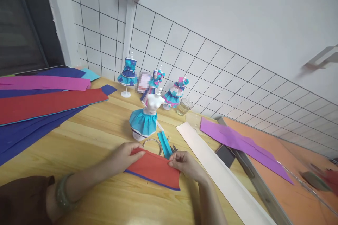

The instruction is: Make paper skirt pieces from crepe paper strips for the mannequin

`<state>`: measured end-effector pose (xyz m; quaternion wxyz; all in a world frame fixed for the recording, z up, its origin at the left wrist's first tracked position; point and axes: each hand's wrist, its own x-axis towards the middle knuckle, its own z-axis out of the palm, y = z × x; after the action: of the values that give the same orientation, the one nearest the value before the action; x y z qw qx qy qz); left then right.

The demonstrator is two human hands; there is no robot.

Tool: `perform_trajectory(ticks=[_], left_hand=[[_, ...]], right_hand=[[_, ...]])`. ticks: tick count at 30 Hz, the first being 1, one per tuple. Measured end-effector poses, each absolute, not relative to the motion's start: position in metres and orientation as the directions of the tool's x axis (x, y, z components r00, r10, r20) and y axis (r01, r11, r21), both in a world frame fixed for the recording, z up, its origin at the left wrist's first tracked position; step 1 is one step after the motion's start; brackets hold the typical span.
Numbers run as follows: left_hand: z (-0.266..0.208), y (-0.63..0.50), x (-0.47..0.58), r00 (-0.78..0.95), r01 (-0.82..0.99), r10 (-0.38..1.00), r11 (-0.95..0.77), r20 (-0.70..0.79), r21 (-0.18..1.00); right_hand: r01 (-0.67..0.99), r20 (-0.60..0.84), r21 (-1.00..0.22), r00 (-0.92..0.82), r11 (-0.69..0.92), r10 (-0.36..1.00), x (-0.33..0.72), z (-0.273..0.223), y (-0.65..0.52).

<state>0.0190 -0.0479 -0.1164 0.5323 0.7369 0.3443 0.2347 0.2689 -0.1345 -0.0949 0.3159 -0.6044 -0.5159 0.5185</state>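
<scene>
My left hand [133, 156] pinches the upper left edge of a red sheet [155, 168], which looks like crepe paper with a dark blue strip along its lower edge. At the sheet's upper right edge, my right hand [183, 163] grips it between thumb and fingers. Just beyond stands a small white mannequin [154, 102] wearing a gathered turquoise skirt [144, 123]. A clear ring-shaped roll [152, 144], perhaps tape, lies between the sheet and the mannequin. Close to my right hand are a turquoise strip [165, 145] and dark scissors [173, 148], partly hidden.
Dressed miniature mannequins [127, 75] stand at the back near a glass jar [185, 106]. Red [52, 103], pink and blue sheets lie at left. A long white strip [219, 172], a phone [225, 155] and a purple sheet [237, 142] lie at right. A wire grid [169, 45] lines the wall.
</scene>
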Motion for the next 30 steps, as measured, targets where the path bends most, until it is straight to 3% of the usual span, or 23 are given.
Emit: perform_trajectory(ticks=[8,13,21,25,30], left_hand=[[-0.120,-0.044,0.019,0.635,0.326,0.772,-0.304,0.031,0.895],[-0.113,-0.047,0.016,0.630,0.335,0.773,-0.359,0.076,0.871],[-0.109,-0.052,0.013,0.567,0.281,0.767,-0.523,0.300,0.805],[-0.110,-0.053,0.012,0.534,0.240,0.737,-0.602,0.414,0.762],[-0.110,-0.052,0.012,0.496,0.226,0.752,-0.595,0.435,0.772]], right_hand=[[0.239,-0.330,-0.920,-0.051,-0.309,0.943,0.276,-0.100,-0.131],[0.136,-0.261,-0.956,-0.001,-0.259,0.965,0.274,-0.100,-0.128],[-0.056,-0.188,-0.980,-0.036,-0.190,0.981,0.262,-0.096,-0.130],[-0.014,-0.236,-0.971,-0.141,-0.240,0.961,0.253,-0.091,-0.133],[0.056,-0.273,-0.962,-0.133,-0.267,0.953,0.248,-0.085,-0.137]])
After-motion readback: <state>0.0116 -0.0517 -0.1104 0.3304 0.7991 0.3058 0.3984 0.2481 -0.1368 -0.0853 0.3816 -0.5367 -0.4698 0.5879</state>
